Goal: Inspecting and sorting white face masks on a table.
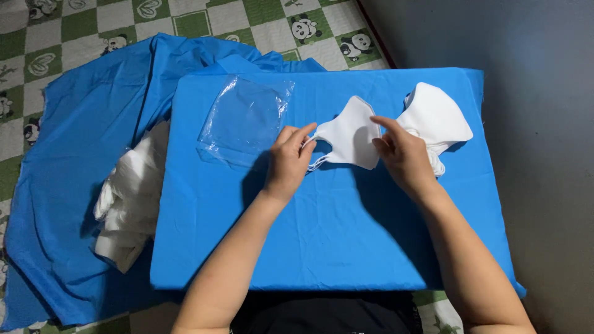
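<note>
A white folded face mask lies on the blue cloth-covered board. My left hand pinches its ear loop at the left end. My right hand holds its right edge with the fingertips. Just right of that hand sits a stack of white masks. A pile of clear plastic bags lies on the board to the left of my left hand.
A heap of white bagged masks rests on the loose blue cloth left of the board. A green and white panda-print mat lies under it all. A grey floor runs along the right.
</note>
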